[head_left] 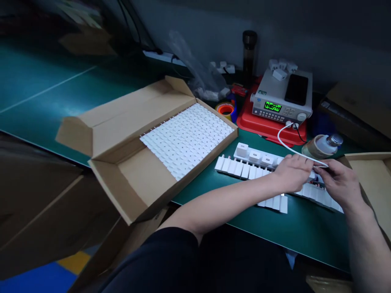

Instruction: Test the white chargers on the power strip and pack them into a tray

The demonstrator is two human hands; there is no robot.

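My right hand (343, 183) pinches the end of a white cable (282, 138) that loops over from the front of a bench meter. Close beside it, my left hand (293, 173) is closed over the right part of a white power strip (255, 156); what its fingers hold is hidden. Several white plug-in chargers with USB ports, such as the charger (242, 149), stand in the strip. Below it lies a row of white chargers (233, 167), running under my left forearm and on past my hands. A shorter group of chargers (275, 202) lies nearer the table edge.
An open cardboard box (134, 207) with rows of white chargers (189, 138) lies to the left. Behind stand the bench meter (282, 95) on a red tray (244, 118), tape rolls (225, 109) and a dark bottle (249, 53). A silver-capped bottle (324, 145) is near my right hand.
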